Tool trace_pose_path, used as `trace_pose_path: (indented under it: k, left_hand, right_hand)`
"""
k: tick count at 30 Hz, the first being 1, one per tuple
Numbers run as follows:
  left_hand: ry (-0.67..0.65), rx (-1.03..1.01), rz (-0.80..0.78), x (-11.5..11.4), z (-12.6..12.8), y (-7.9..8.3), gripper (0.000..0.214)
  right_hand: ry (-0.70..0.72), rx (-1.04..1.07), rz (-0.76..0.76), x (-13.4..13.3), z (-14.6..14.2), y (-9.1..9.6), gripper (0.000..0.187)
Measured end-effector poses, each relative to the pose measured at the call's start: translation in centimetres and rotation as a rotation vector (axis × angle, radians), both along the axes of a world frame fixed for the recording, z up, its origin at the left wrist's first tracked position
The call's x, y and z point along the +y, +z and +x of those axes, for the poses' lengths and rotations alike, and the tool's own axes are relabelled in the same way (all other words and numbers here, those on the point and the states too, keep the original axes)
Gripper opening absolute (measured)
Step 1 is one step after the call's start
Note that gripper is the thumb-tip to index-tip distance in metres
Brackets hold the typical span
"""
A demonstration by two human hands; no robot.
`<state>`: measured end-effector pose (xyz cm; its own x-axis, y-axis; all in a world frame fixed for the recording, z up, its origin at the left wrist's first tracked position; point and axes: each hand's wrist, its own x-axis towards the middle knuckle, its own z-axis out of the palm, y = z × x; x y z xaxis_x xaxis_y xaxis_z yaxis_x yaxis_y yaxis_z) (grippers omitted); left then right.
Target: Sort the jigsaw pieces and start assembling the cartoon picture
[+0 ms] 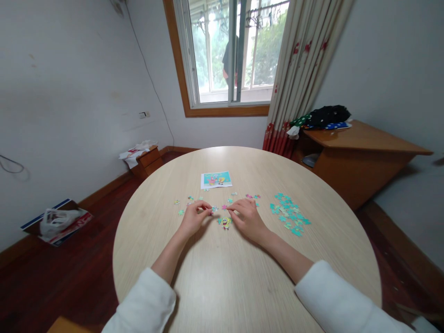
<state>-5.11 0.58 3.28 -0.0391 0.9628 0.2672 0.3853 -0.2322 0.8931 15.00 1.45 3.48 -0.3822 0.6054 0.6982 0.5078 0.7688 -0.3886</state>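
Mid-frame on the counter (215, 282), left hand (193, 218) and right hand (247, 218) flank a yellow puzzle piece (225, 223); each grip curls nearly closed, contents unclear.

Both forearms are reaching forward out of white sleeves (145, 300), angling toward each other. The left hand (193, 218) is curling inward, thumb and fingertips pinching together. The right hand (248, 218) is lying palm down, fingers bent (their grip is hard to tell), just beside it.
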Motion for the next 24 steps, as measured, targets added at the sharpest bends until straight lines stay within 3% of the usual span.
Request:
trace_pose_path:
  k: [5, 18, 24]
  left_hand:
    - [0.003, 0.092, 0.012, 0.2, -0.5, -0.1, 0.01]
    - [0.205, 0.064, -0.079, 1.7, -3.8, -0.8, 0.004]
    - [0.269, 0.306, -0.081, 1.7, -3.3, -1.5, 0.002]
  right_hand:
    - [0.006, -0.013, -0.035, 0.1, 0.0, -0.2, 0.014]
    - [0.013, -0.027, -0.035, 0.2, 0.0, -0.4, 0.013]
    - [0.024, -0.027, -0.039, 0.0, 0.0, -0.3, 0.013]
